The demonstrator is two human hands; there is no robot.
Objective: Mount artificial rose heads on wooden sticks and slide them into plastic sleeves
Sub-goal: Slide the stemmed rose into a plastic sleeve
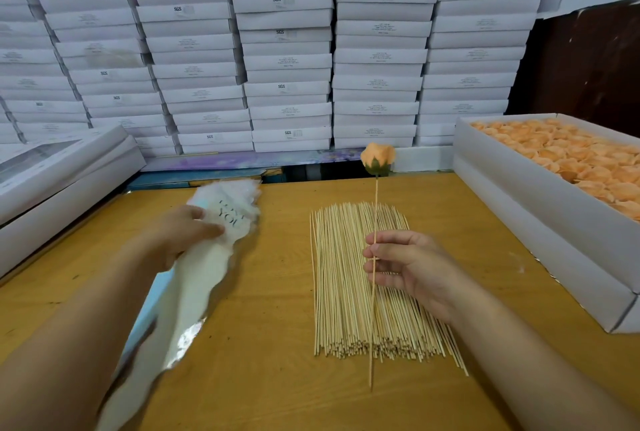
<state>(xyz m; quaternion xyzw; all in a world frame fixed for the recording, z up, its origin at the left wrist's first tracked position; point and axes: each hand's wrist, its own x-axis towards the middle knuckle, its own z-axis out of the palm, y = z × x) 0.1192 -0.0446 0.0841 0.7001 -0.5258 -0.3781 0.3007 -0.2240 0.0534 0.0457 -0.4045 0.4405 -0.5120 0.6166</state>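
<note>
The stack of plastic sleeves [194,278] lies under the left hand [183,229], whose fingers rest on its top. The right hand [408,266] pinches a wooden stick [374,292] topped by an orange rose head [377,157], above the loose sticks [349,278].

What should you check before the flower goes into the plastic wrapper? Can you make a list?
1. Rose sits on top of its stick: ok.
2. Right hand pinches the stick: ok.
3. Left hand is on the pile of wrappers: ok.
4. One wrapper pulled free of the pile: cannot tell, blurred.
5. Wrapper mouth open: cannot tell.
6. Stick's bottom tip lined up with a wrapper: not ok, it hangs over the loose sticks.
</note>
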